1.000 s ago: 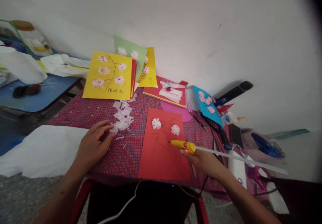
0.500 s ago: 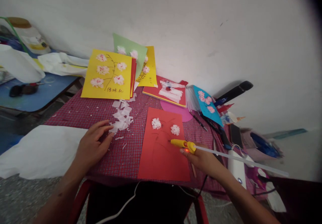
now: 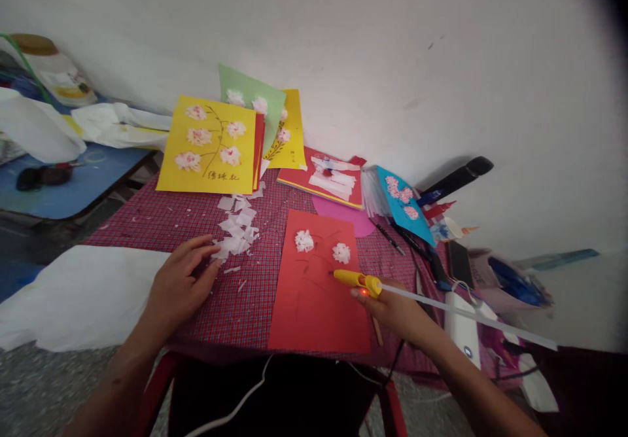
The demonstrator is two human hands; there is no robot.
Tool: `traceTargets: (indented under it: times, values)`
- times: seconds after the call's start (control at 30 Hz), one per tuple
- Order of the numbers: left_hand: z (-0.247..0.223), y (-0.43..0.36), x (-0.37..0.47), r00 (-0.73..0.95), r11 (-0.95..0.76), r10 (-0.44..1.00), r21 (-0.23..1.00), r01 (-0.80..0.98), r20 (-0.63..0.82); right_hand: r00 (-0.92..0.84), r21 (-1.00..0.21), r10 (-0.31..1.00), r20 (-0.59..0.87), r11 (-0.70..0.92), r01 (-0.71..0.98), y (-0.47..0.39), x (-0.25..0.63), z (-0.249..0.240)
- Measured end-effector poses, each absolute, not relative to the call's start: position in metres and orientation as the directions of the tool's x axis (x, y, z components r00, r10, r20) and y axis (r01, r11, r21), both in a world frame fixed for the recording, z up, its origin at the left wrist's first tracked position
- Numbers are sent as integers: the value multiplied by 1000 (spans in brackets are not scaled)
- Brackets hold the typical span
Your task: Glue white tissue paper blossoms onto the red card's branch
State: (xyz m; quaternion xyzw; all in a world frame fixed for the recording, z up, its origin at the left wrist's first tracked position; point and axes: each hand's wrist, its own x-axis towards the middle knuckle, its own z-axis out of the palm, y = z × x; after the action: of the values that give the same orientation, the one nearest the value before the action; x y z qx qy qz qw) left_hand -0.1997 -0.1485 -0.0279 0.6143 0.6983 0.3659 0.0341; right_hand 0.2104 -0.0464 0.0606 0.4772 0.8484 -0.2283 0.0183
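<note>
Head view: almost no change against the earlier frames. Right hand (image 3: 397, 309) stays closed around the yellow glue gun (image 3: 357, 280), red lamp lit beside the fingers, white glue stick (image 3: 466, 314) trailing out behind the grip toward the right. Nozzle still sits over the red card (image 3: 316, 306), tip just below the right-hand one of the two white paper flowers (image 3: 341, 252); gun has drifted very slightly right and up in frame, which looks like head motion as much as hand motion. Whether the tip touches the card cannot be told.

Left hand (image 3: 179, 283) has not moved: lies flat and loosely spread on the checked tablecloth (image 3: 161, 221), holding nothing, fingertips touching the near edge of the white paper scraps (image 3: 238, 227). Red card lies between the two hands, closer to the right grip.

Beyond the scraps, a yellow flower card (image 3: 209, 146) leans by the wall, unchanged. White cable (image 3: 235, 407) hangs below the table edge.
</note>
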Motion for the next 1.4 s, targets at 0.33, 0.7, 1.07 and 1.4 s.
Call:
traceTargets:
  times: [0.33, 0.7, 1.07, 1.4]
  values:
    - [-29, -147, -200, -224, -36, 883, 535, 844, 413, -535, -445, 814, -225, 403, 800, -46, 211, 65]
    - [-28, -147, -199, -230, -39, 879, 543, 839, 418, -498, -370, 824, -270, 388, 844, -50, 222, 65]
    - [-29, -147, -200, -223, -38, 883, 537, 843, 413, -490, -520, 834, -255, 309, 797, -53, 210, 67]
    - [-18, -157, -190, -134, -206, 798, 475, 855, 587, -502, -523, 821, -271, 312, 793, -51, 206, 63]
